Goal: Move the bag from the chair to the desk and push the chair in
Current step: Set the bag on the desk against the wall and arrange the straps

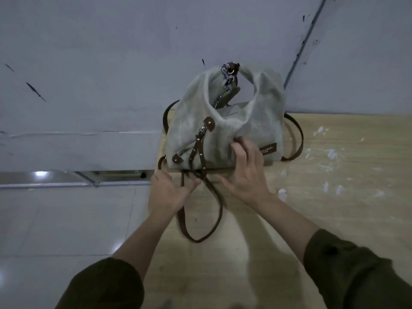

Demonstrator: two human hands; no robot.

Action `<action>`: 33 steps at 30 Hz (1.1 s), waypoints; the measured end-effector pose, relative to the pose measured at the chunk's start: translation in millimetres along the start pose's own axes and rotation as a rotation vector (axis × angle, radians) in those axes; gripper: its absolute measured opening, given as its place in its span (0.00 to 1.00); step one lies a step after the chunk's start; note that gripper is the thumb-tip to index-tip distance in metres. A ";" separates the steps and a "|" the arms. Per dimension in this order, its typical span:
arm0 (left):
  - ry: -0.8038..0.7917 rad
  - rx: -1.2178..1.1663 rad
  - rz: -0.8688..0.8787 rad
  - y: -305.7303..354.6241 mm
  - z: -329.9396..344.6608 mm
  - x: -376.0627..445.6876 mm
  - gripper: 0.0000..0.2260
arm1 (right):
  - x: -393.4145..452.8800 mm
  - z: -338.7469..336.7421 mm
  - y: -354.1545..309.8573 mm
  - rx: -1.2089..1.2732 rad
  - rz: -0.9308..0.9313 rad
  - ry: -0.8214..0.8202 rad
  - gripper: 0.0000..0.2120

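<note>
A pale grey-green canvas bag (223, 121) with brown leather straps and a slanted front zipper stands upright on the light wooden desk (334, 219), near its far left corner against the wall. My right hand (246, 172) rests on the bag's lower front, fingers spread and touching the fabric. My left hand (168, 190) hovers open at the desk's left edge, its fingertips at the brown strap loop (205, 215) that trails toward me across the desk. The chair is out of view.
A grey-blue wall (100, 74) rises right behind the desk. White scraps (330, 166) are scattered over the desk's right side. Glossy floor tiles (55, 230) and a metal rail (66, 185) lie to the left of the desk.
</note>
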State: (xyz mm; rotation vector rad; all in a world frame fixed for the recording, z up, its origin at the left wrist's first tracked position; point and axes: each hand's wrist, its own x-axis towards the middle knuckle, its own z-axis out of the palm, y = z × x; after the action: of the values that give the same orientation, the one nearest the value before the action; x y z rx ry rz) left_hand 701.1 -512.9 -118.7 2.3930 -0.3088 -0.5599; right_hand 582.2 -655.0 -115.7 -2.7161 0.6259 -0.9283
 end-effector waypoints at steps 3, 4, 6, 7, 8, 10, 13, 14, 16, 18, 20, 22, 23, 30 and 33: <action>0.021 0.129 0.025 1.7 14.4 -13.7 0.44 | 9.8 4.6 -6.3 -0.063 0.097 0.053 0.39; 0.026 0.135 0.030 5.3 21.8 -19.2 0.47 | 14.5 6.0 -7.3 -0.090 0.131 0.070 0.37; 0.064 0.222 0.036 10.5 40.3 -27.7 0.48 | 22.1 9.1 -6.7 -0.137 0.165 0.084 0.32; 0.094 0.284 0.033 13.1 47.9 -31.7 0.46 | 23.7 10.7 -5.7 -0.147 0.169 0.086 0.30; 0.113 0.324 0.030 16.6 53.5 -34.0 0.44 | 24.7 12.9 -3.7 -0.150 0.166 0.087 0.27; 0.123 0.296 0.063 18.8 58.2 -31.7 0.36 | 25.4 16.1 0.0 -0.130 0.149 0.088 0.22; 0.095 0.074 0.177 11.7 51.6 -19.2 0.18 | 29.8 17.2 1.2 0.023 0.146 0.058 0.13; 0.092 0.026 0.199 8.6 47.3 -14.4 0.14 | 32.6 16.1 0.7 0.091 0.156 0.043 0.11; 0.114 0.003 0.231 3.3 39.0 -4.6 0.11 | 40.8 11.9 0.5 0.201 0.169 0.026 0.08; 0.153 -0.014 0.231 -1.1 30.6 7.5 0.11 | 53.9 6.2 1.5 0.292 0.161 0.034 0.07; 0.212 -0.063 0.172 -2.4 18.6 21.5 0.11 | 70.0 1.8 3.6 0.370 0.151 0.067 0.06; 0.293 -0.141 0.066 -1.2 4.7 41.5 0.10 | 81.0 0.6 4.9 0.426 0.152 0.100 0.06; 0.336 -0.189 0.011 0.9 -2.3 53.1 0.10 | 82.7 1.2 5.4 0.444 0.149 0.106 0.06; 0.515 -0.239 -0.010 34.3 -32.5 113.4 0.08 | 57.3 14.5 15.6 0.485 0.097 0.063 0.08; 0.502 -0.216 0.145 50.2 -42.1 126.5 0.13 | 46.0 17.7 16.9 0.490 0.046 0.053 0.05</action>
State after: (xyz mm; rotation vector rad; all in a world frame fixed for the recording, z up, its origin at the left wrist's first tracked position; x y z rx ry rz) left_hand 828.4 -573.0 -96.7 2.1875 -0.1855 0.0784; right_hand 620.5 -689.9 -110.3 -2.2413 0.4017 -0.9912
